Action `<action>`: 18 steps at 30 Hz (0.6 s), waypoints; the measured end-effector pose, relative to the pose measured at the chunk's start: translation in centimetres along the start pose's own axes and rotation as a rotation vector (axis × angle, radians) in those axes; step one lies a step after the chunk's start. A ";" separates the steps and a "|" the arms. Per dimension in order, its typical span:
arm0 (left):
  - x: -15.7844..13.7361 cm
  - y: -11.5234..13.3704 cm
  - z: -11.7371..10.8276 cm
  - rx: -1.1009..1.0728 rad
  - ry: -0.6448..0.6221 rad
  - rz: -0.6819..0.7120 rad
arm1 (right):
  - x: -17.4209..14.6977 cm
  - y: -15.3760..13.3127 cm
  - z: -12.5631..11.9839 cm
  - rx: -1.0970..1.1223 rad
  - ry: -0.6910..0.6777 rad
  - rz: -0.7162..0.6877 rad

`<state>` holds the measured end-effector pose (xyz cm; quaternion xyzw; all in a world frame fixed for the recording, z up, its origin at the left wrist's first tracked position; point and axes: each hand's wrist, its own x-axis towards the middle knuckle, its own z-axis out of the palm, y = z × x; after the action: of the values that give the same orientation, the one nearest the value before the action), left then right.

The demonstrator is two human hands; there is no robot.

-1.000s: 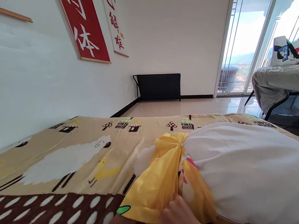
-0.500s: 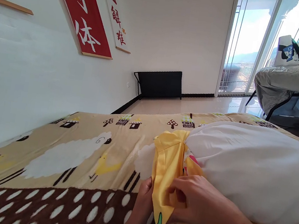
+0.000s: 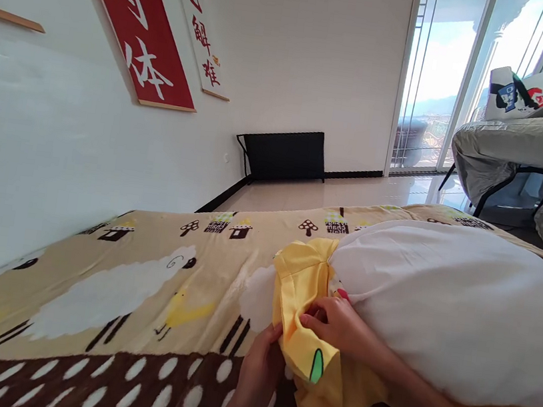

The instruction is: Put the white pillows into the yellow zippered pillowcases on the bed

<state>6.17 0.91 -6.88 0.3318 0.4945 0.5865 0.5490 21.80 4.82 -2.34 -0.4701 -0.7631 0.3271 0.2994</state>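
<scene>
A plump white pillow lies on the right, its left end inside the gathered opening of a yellow pillowcase. More yellow cloth shows beneath the pillow. My left hand grips the pillowcase's outer edge from the left, fingers partly hidden by the fabric. On the inner side, my right hand pinches a fold of the same yellow cloth, close to the pillow. Below the hands hangs a loose flap with a green leaf-like print. A pink patch of print peeks out beside the pillow.
Under everything spreads a beige and brown blanket with sheep, chicks and white dots. A black folded frame leans against the far wall. A covered table bearing a printed bag stands at the right, near glass doors.
My right hand has moved up and slightly left along the pillowcase edge. The flap with the green print has swung right and spread open. The view has shifted slightly.
</scene>
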 end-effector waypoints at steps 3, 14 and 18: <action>0.2 -0.3 0.2 -0.009 -0.115 -0.034 | 0.5 0.9 0.9 0.031 -0.062 0.042; -1.0 1.1 0.2 0.200 -0.083 0.149 | 1.0 1.3 1.7 0.257 0.128 0.033; -1.9 2.0 0.3 0.300 -0.164 0.079 | 1.5 1.6 1.6 0.568 0.216 0.044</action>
<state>6.17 -0.66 -4.66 0.4760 0.5164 0.4984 0.5083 20.82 6.40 -4.33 -0.4161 -0.5945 0.4820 0.4910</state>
